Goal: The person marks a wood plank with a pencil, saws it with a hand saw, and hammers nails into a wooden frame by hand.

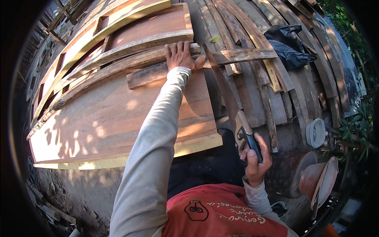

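Note:
My right hand [257, 160] is wrapped round the dark handle of a handsaw [225, 87]. The saw's long blade points away from me, its far part crossing beside a rough wooden plank [244, 56]. My left hand [181, 58] clamps that plank down, fingers over the far side and thumb on the right, close to the blade. The plank lies slightly askew, one end over a wooden panel [130, 118] and the other over a pile of boards. A long rough pole [114, 71] runs along the panel beneath my left fingertips.
Framed panels with curved battens [118, 23] lie beyond the pole. Stacked weathered boards [252, 35] cover the ground at right, with a black plastic bag [290, 46] on them. A clear tub [316, 133] and an orange-brown bucket-like vessel [312, 177] stand at lower right. Wood scraps [55, 213] litter the lower left.

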`<state>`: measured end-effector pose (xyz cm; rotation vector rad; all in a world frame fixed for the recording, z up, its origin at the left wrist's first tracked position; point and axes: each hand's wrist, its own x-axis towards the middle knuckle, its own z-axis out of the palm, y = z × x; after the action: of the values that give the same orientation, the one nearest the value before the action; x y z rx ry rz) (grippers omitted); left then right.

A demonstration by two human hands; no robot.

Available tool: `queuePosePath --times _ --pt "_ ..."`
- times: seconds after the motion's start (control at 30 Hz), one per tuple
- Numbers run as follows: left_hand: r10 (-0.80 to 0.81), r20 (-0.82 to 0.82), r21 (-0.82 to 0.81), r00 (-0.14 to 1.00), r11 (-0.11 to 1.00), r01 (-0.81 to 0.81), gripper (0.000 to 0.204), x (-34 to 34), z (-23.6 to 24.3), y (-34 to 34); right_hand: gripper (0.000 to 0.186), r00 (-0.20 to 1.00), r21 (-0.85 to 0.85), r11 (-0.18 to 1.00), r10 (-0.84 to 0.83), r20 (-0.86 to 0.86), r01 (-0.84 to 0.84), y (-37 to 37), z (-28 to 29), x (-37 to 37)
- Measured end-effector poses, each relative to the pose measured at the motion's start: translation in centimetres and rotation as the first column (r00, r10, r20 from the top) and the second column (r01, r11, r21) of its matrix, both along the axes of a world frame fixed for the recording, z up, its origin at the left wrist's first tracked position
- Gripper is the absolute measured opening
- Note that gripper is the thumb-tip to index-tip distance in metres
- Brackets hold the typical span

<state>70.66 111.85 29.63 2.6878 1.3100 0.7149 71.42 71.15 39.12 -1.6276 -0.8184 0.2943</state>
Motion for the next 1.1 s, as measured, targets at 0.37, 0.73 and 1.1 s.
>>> queuePosePath --times 0.37,0.73,1.1 --pt "0.129 0.032 -0.075 0.991 0.989 -0.126 0.092 3.1 1.5 -0.4 0.046 1.0 -0.001 1.0 -0.021 0.003 0.021 0.1 -0.9 2.6" --pt "0.161 0.026 -0.05 0.987 0.986 -0.159 0.09 4.3 0.3 -0.2 0.047 0.999 0.005 0.999 0.045 0.025 -0.045 -0.3 -1.6 3.7" --pt "0.177 -0.012 -0.081 0.984 0.981 -0.177 0.092 4.9 0.2 -0.5 0.043 0.994 -0.094 0.99 0.106 0.012 -0.104 3.4 -0.4 5.8"
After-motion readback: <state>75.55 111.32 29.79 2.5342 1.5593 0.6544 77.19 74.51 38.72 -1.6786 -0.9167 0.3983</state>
